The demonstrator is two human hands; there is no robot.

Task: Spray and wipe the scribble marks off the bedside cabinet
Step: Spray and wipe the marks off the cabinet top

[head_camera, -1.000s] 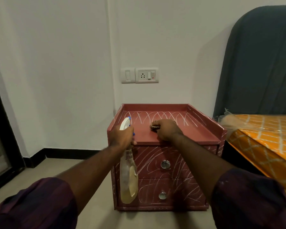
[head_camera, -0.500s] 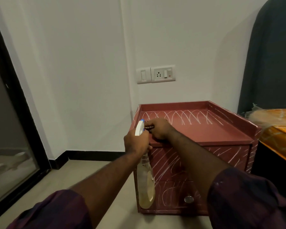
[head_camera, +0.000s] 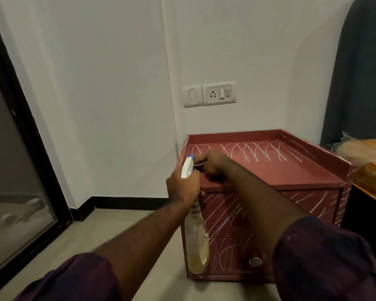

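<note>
My left grip (head_camera: 182, 185) clutches the spray bottle (head_camera: 197, 242), right grip (head_camera: 213, 164) pinches a rag (head_camera: 199, 163) on the cabinet (head_camera: 280, 174). Near top looks clean; far scribbles (head_camera: 258, 152) and drawers (head_camera: 308, 203) left to do.

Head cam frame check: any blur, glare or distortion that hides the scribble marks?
Head view: dim, flat light, no glare on the cabinet; scribble marks read clearly; wide-angle bending tilts the door frame; the bed at the right edge is smeared; the cloth in the right hand is soft, beside the spray bottle in the left hand.
</note>
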